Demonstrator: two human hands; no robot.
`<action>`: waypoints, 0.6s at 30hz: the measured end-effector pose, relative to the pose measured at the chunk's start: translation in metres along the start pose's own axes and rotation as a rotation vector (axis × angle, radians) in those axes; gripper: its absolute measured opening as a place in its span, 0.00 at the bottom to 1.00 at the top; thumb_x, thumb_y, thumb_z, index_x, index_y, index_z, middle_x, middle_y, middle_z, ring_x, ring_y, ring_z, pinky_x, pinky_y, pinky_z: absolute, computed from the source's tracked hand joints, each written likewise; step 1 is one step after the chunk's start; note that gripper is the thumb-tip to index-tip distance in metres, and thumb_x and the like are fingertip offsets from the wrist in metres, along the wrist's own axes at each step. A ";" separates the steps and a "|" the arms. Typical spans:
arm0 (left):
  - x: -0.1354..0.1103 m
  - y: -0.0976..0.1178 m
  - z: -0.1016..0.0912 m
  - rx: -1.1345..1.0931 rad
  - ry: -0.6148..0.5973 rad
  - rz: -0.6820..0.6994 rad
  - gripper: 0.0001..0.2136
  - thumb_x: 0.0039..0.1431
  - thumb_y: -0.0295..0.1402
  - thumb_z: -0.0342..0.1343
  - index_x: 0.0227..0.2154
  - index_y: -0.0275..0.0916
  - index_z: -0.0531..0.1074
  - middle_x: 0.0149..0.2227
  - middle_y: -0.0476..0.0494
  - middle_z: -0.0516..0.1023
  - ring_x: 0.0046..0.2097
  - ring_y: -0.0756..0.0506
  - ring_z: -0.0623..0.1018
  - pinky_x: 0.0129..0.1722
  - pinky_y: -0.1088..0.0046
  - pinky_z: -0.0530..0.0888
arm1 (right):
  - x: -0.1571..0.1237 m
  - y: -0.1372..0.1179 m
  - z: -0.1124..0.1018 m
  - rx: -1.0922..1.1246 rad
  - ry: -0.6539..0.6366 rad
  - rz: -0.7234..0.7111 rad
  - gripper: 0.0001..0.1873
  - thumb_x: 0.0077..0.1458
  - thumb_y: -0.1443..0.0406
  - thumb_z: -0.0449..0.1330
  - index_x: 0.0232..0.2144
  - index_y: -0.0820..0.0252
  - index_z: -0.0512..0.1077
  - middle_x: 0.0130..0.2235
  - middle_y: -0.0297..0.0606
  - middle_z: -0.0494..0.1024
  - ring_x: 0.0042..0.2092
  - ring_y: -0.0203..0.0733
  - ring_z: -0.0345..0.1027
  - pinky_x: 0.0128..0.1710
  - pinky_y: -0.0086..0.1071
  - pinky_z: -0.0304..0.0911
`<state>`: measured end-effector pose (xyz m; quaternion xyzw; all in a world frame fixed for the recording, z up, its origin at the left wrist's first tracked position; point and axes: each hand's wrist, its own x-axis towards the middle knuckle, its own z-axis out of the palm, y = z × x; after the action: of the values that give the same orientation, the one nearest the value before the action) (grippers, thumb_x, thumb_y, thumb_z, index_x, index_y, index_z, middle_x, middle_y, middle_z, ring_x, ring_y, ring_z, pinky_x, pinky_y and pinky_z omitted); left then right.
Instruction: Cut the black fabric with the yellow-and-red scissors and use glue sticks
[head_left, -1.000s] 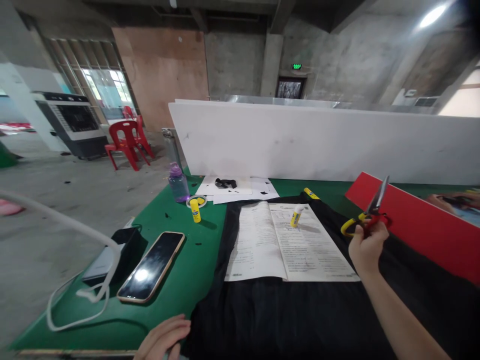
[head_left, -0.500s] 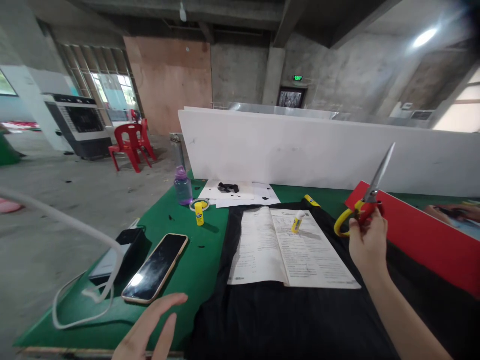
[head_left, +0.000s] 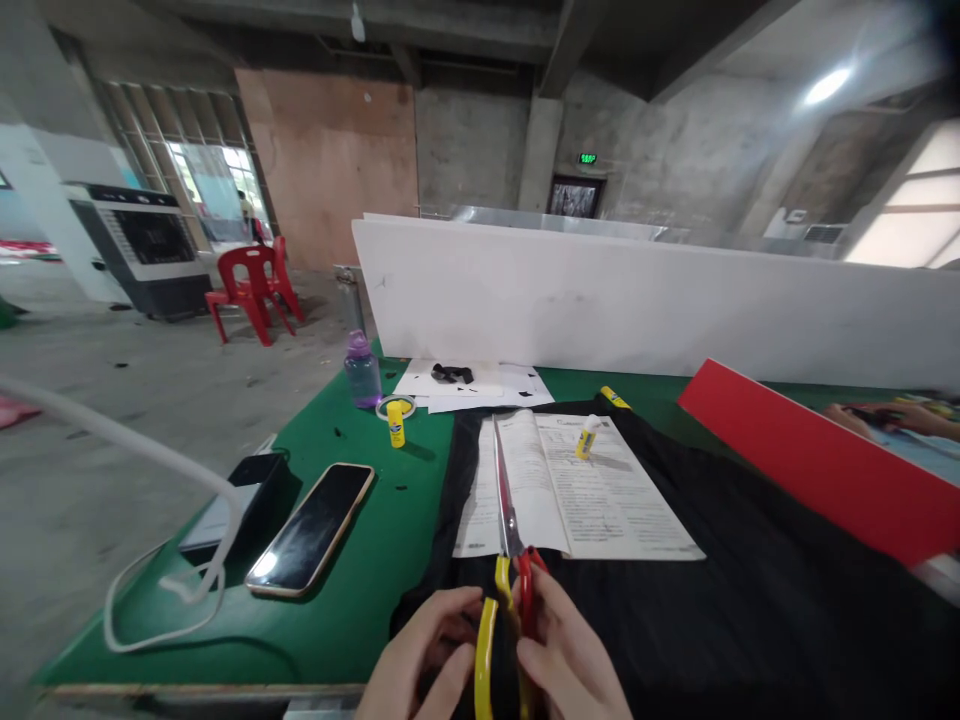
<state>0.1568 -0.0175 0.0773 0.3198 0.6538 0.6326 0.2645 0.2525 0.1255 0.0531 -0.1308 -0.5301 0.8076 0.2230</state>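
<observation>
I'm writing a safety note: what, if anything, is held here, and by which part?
Scissors, by the red handle in the right hand; the left hand is at the yellow handle, its hold unclear.

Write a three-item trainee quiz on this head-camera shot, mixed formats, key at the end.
1. True or false: a yellow-and-white tube stands on the open booklet.
2. What does the right hand hold?
A) phone
B) purple bottle
C) scissors
3. Fill in the colour: the booklet lies on ____ cloth.

Key: 1 true; 2 C; 3 black.
</observation>
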 end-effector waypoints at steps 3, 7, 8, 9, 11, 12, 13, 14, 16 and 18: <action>-0.004 0.004 -0.002 -0.226 -0.040 -0.093 0.18 0.58 0.45 0.54 0.46 0.40 0.73 0.46 0.39 0.76 0.46 0.41 0.76 0.47 0.67 0.72 | -0.007 0.008 0.015 0.199 -0.029 0.046 0.29 0.45 0.60 0.67 0.52 0.52 0.70 0.52 0.42 0.73 0.55 0.50 0.64 0.55 0.42 0.60; -0.008 -0.007 -0.002 -0.413 -0.068 -0.095 0.23 0.51 0.42 0.63 0.51 0.44 0.70 0.51 0.40 0.73 0.53 0.38 0.72 0.53 0.64 0.68 | -0.009 0.011 0.031 0.295 -0.088 0.141 0.28 0.45 0.62 0.66 0.51 0.51 0.70 0.54 0.40 0.71 0.57 0.49 0.63 0.57 0.42 0.58; -0.010 -0.014 -0.001 -0.455 -0.056 -0.101 0.25 0.51 0.41 0.63 0.52 0.45 0.69 0.52 0.40 0.72 0.54 0.38 0.71 0.54 0.63 0.67 | -0.009 0.012 0.034 0.293 -0.086 0.144 0.29 0.45 0.62 0.66 0.52 0.52 0.70 0.55 0.40 0.71 0.57 0.48 0.62 0.58 0.42 0.56; -0.011 -0.020 0.000 -0.501 -0.048 -0.114 0.26 0.51 0.42 0.63 0.54 0.46 0.67 0.53 0.40 0.72 0.55 0.37 0.70 0.55 0.63 0.66 | -0.009 0.013 0.037 0.281 -0.087 0.145 0.29 0.45 0.62 0.67 0.52 0.52 0.70 0.55 0.40 0.70 0.58 0.48 0.61 0.59 0.42 0.54; -0.015 -0.033 0.002 -0.593 -0.055 -0.150 0.27 0.51 0.44 0.62 0.55 0.46 0.67 0.53 0.38 0.72 0.56 0.36 0.69 0.56 0.61 0.64 | -0.011 0.017 0.042 0.251 -0.077 0.149 0.29 0.45 0.63 0.66 0.51 0.54 0.70 0.54 0.40 0.71 0.58 0.48 0.61 0.60 0.42 0.52; -0.017 -0.039 0.003 -0.637 -0.068 -0.167 0.28 0.51 0.44 0.61 0.55 0.45 0.67 0.53 0.38 0.71 0.56 0.36 0.69 0.57 0.60 0.64 | -0.012 0.019 0.044 0.240 -0.068 0.160 0.28 0.45 0.63 0.66 0.51 0.55 0.70 0.54 0.40 0.71 0.57 0.47 0.61 0.60 0.41 0.52; -0.018 -0.043 0.003 -0.676 -0.082 -0.178 0.28 0.51 0.45 0.61 0.55 0.45 0.67 0.53 0.38 0.71 0.56 0.36 0.69 0.57 0.59 0.64 | -0.013 0.020 0.046 0.233 -0.048 0.171 0.28 0.45 0.63 0.66 0.50 0.56 0.71 0.52 0.40 0.72 0.56 0.47 0.62 0.59 0.40 0.53; -0.020 -0.046 0.003 -0.707 -0.093 -0.184 0.27 0.51 0.45 0.61 0.54 0.46 0.68 0.54 0.38 0.71 0.56 0.36 0.69 0.57 0.58 0.63 | -0.013 0.021 0.048 0.228 -0.024 0.182 0.27 0.45 0.63 0.65 0.50 0.57 0.71 0.51 0.40 0.73 0.55 0.46 0.64 0.58 0.39 0.55; -0.022 -0.048 0.003 -0.749 -0.109 -0.181 0.27 0.49 0.46 0.62 0.53 0.48 0.69 0.54 0.40 0.71 0.56 0.36 0.69 0.57 0.57 0.63 | -0.014 0.022 0.052 0.214 0.024 0.211 0.25 0.45 0.64 0.65 0.49 0.58 0.71 0.47 0.40 0.75 0.50 0.45 0.68 0.53 0.37 0.61; -0.023 -0.048 0.000 -0.749 -0.114 -0.168 0.28 0.46 0.48 0.64 0.51 0.48 0.71 0.54 0.41 0.71 0.55 0.35 0.70 0.56 0.56 0.64 | -0.014 0.019 0.056 0.184 0.037 0.241 0.24 0.46 0.64 0.63 0.48 0.59 0.71 0.41 0.40 0.77 0.43 0.42 0.71 0.43 0.34 0.67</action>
<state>0.1677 -0.0348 0.0279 0.1812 0.3858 0.7850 0.4496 0.2353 0.0679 0.0578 -0.1873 -0.4299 0.8713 0.1450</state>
